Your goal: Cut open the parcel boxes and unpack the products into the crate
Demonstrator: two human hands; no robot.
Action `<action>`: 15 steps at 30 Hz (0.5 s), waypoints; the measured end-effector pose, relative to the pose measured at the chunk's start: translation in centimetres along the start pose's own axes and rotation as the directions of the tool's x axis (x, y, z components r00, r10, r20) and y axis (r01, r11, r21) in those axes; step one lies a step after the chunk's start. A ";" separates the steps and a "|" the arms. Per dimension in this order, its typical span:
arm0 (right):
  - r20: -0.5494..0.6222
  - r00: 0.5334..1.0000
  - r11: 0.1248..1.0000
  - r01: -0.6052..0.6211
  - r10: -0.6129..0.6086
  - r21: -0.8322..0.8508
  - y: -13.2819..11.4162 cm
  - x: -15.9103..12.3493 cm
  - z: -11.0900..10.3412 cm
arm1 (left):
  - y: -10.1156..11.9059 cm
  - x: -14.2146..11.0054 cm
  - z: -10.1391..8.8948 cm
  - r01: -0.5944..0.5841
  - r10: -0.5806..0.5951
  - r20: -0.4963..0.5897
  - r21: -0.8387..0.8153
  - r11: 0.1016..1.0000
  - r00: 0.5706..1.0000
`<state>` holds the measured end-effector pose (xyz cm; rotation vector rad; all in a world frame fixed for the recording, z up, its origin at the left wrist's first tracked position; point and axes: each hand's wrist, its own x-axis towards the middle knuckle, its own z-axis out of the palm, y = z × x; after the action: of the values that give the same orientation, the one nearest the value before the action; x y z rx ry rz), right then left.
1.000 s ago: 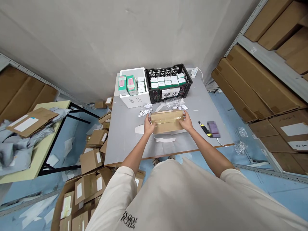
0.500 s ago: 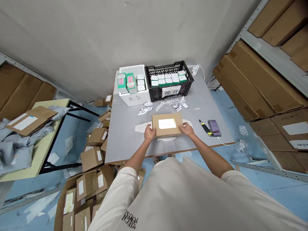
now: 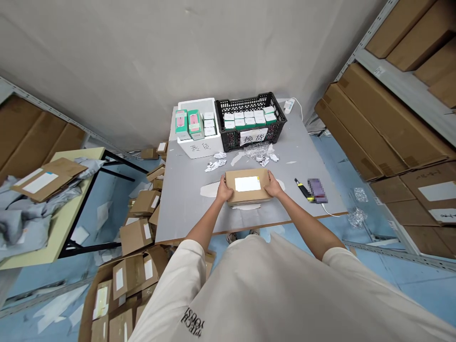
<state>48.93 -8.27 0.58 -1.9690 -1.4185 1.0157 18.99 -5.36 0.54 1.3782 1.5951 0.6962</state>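
Note:
A brown cardboard box (image 3: 248,195) with a white label on top is held between my two hands over the grey table (image 3: 192,209). My left hand (image 3: 224,191) grips its left end, thumb at the near corner and fingers along the side. At the opposite end, my right hand (image 3: 272,185) is closed on it in the same way. Whether the box's underside touches the table I cannot tell. Right of it lie a black and yellow utility knife (image 3: 302,189) and a pixelated purple device (image 3: 317,190) with a white cable.
Behind stand a white foam box (image 3: 201,151) and a black crate (image 3: 274,135), both holding green and white boxes. Crumpled paper (image 3: 215,165) and clear plastic wrap (image 3: 256,150) lie before them. Cardboard parcels (image 3: 135,230) crowd the left floor; shelved cartons (image 3: 384,128) rise on the right.
My hands have shifted along the box ends, with the fingers now further up the sides. The box's near side shows a little more; it stays in nearly the same place.

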 end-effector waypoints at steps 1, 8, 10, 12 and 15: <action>0.002 1.000 0.999 -0.005 0.005 0.032 -0.2 -0.1 0.0 | 0.3 0.0 0.0 0.014 -0.014 0.008 -0.020 1.000 1.000; -0.164 0.983 0.946 -0.030 0.087 0.322 -2.4 -0.2 -0.9 | 2.5 0.7 -0.4 0.000 -0.018 -0.139 -0.128 0.992 0.990; -0.212 0.973 0.932 -0.004 0.087 0.363 -3.1 0.1 -1.4 | 3.4 0.9 -0.6 -0.022 -0.003 -0.187 -0.129 0.991 0.982; -0.257 0.961 0.938 -0.005 0.101 0.347 -3.5 0.3 -1.8 | 4.2 0.8 -0.7 -0.019 -0.001 -0.214 -0.093 0.995 0.977; -0.321 0.940 0.970 -0.042 0.120 0.240 -3.3 0.5 -2.0 | 4.6 0.0 -0.6 0.014 -0.019 -0.232 -0.019 1.000 0.973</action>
<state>48.80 -6.69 4.15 -1.9285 -0.9966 0.7926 20.59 -4.25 4.75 1.3068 1.7753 0.8857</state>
